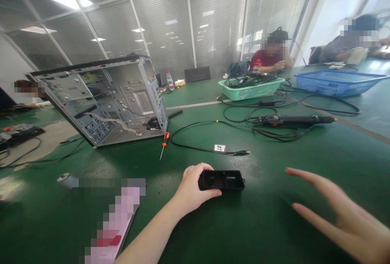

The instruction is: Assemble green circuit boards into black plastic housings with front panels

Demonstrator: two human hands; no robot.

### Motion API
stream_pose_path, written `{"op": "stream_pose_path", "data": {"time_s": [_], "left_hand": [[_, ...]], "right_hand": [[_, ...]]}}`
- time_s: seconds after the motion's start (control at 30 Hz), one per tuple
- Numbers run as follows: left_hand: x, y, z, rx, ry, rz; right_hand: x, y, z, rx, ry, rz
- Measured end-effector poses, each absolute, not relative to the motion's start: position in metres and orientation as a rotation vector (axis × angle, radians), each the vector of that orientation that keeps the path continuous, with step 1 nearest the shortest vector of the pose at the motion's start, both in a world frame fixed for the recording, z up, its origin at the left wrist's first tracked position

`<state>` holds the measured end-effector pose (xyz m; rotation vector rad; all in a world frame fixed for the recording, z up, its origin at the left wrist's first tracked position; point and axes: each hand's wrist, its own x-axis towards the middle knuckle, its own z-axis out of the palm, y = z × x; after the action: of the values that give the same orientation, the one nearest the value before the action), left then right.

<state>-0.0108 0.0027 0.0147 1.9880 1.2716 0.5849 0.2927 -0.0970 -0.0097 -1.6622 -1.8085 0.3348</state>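
Note:
My left hand [192, 187] is closed around the left end of a small black plastic box [225, 179], thumb in front and fingers behind. The box sits low over the green table, its open side facing me, with a divider inside. To the right, my right hand [335, 211] hovers above the table with thumb and fingers spread, holding nothing. Beyond the box lies a black cable [201, 149] with a white tag [219, 148] marked 28. An orange-handled screwdriver [165, 142] rests farther left, beside an open computer case [103, 101].
A black electric screwdriver [295, 120] lies at the right among coiled cables. Behind it stand a green basket [252, 90] full of cables and a blue basket [338, 85]. A pink, partly blurred object [117, 223] is at the lower left. Two people sit at the far right.

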Motion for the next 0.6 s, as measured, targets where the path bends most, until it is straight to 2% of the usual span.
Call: {"op": "stream_pose_path", "data": {"time_s": [0.1, 0.27, 0.43, 0.6], "left_hand": [[-0.010, 0.002, 0.013, 1.981, 1.184, 0.706], [-0.011, 0.002, 0.011, 1.919, 1.082, 0.814], [-0.012, 0.003, 0.007, 1.679, 1.053, 0.804], [-0.008, 0.001, 0.011, 1.704, 1.095, 0.800]], "right_hand": [[0.251, -0.070, 0.004, -1.569, -2.018, 0.576], [0.204, -0.037, 0.022, -1.462, -1.980, 0.837], [0.197, -0.036, 0.024, -1.406, -1.563, 1.354], [0.193, -0.045, 0.031, -1.252, -1.030, 1.911]]}}
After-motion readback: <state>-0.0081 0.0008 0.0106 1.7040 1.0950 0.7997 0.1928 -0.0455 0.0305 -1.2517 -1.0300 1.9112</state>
